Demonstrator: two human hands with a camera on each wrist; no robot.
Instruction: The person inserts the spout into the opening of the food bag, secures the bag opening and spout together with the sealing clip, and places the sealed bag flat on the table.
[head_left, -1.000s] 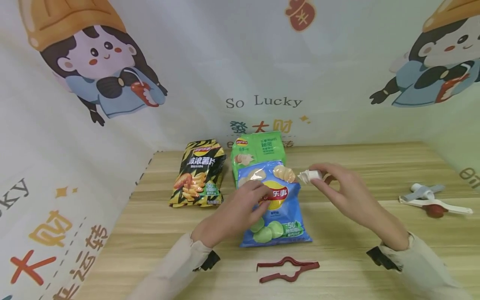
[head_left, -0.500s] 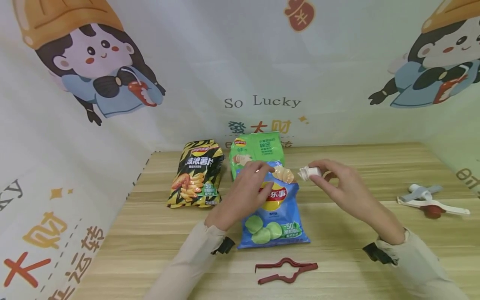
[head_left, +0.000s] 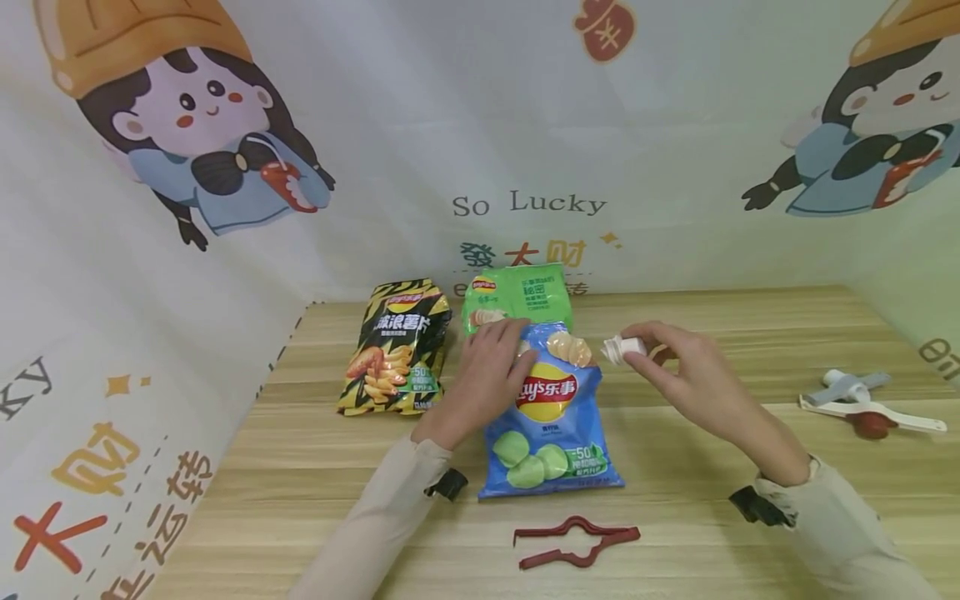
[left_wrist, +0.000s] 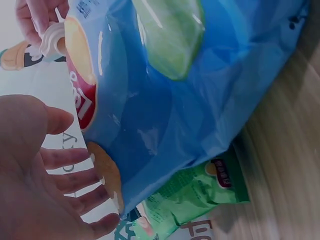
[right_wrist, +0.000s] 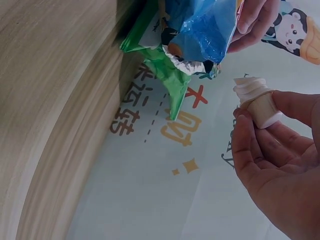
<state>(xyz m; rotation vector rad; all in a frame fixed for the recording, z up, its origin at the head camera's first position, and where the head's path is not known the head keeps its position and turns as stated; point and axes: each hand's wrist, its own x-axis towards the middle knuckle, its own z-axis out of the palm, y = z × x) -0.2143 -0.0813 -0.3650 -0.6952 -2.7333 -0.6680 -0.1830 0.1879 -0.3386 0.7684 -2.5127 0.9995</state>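
**Left hand [head_left: 486, 375] shifted from over the printed logo to the upper left edge of the glossy blue plastic snack bag [head_left: 551, 429]**

The right hand [head_left: 690, 375] has hardly moved since the earlier views. It pinches, between thumb and fingers, a small white cup-shaped piece with a swirled, soft-serve-like top [right_wrist: 257, 100], held just beside the blue bag's upper right corner. The left hand is spread, its fingers apart and nearly straight; whether the fingertips touch the film cannot be told. The blue bag lies face up on the pale wood-grained table [head_left: 337, 500], its top end overlapping a bright green plastic snack bag [head_left: 536, 292].

Handling: the blue bag's edge is probably best steadied with light, flat fingers, since pressure on the puffed middle could make it slide or crumple. The white piece seems well placed in a fingertip pinch, which leaves its swirled end in sight; keeping it clear of the film should avoid snagging.

Materials: the blue film is shiny and softly creased, with silvery foil showing at its top end. The white piece has a ridged, matt upper part and a smooth base. Nearer the person lies a dark red, two-armed clip-like frame [head_left: 577, 521], thin and angular, bulging outward midway along each arm.
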